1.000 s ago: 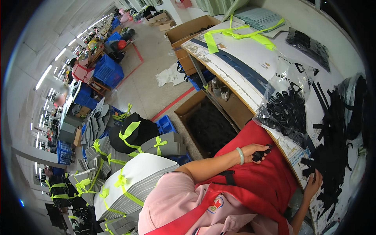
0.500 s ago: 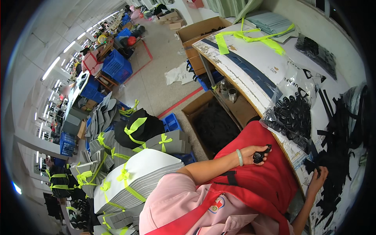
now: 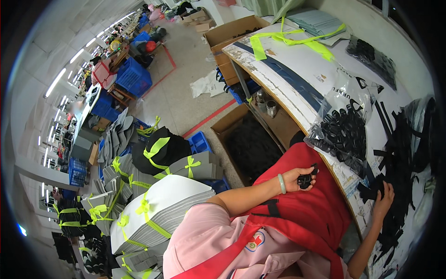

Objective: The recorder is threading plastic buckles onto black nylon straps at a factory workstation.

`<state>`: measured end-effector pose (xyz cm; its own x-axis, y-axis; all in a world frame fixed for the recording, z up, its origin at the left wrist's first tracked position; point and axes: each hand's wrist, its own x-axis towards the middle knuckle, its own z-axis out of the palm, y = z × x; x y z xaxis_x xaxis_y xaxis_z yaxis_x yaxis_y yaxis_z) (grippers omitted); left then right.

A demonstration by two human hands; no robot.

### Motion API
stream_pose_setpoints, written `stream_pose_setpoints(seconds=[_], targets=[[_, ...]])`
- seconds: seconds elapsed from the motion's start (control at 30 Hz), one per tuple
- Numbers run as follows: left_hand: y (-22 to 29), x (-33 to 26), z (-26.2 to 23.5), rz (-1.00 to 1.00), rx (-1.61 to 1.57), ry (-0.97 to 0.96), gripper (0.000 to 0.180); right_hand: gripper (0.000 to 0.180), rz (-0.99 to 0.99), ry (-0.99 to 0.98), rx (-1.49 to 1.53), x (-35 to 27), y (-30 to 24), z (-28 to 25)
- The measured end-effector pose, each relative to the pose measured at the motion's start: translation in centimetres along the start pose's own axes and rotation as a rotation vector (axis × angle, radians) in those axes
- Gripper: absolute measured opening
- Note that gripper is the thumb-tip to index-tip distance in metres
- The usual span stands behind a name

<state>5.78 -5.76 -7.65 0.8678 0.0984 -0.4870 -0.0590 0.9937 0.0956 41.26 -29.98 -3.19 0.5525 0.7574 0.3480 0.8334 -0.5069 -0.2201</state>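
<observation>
My left hand (image 3: 297,179), with a pale bangle at the wrist, is closed round several small black plastic buckles (image 3: 305,181) above the red apron on my lap. Over the table's near edge, my right hand (image 3: 383,199) has its fingers curled on short black strap pieces (image 3: 370,188). Beside it lies a tangled heap of black straps (image 3: 399,172). A clear plastic bag (image 3: 346,95) spills a pile of black buckles (image 3: 343,135) on the white table, farther off than my hands.
On the white table (image 3: 297,60) lie yellow-green ribbon (image 3: 283,37), a grey sheet stack (image 3: 316,23) and a bag of black parts (image 3: 371,56). An open carton (image 3: 223,125) of black material stands below. At left are ribbon-tied grey stacks (image 3: 176,204) and blue crates (image 3: 133,76).
My right hand has moved slightly farther up the table with the black strap pieces. The left hand has turned a little, still round the buckles. The whole view has shifted slightly.
</observation>
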Motion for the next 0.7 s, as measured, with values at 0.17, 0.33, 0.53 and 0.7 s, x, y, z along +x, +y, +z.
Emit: stream_pose_setpoints(seconds=[0.17, 0.33, 0.53, 0.7], targets=[[0.4, 1.4, -2.2, -0.091, 0.047, -0.159, 0.022, 0.045, 0.184, -0.155, 0.093, -0.7, 0.5, -1.0], [-0.2, 0.7, -1.4, -0.011, 0.21, -0.101, 0.02, 0.045, 0.136, -0.245, 0.156, -0.2, -2.3, -3.4], [-0.6, 0.6, -0.9, 0.016, 0.277, -0.076, 0.019, 0.029, 0.044, -0.058, 0.091, -0.5, 1.0, 0.4], [-1.0, 0.0, -0.5, 0.055, 0.323, -0.021, 0.019, 0.02, -0.025, 0.109, 0.051, 0.9, 3.6, 1.2]])
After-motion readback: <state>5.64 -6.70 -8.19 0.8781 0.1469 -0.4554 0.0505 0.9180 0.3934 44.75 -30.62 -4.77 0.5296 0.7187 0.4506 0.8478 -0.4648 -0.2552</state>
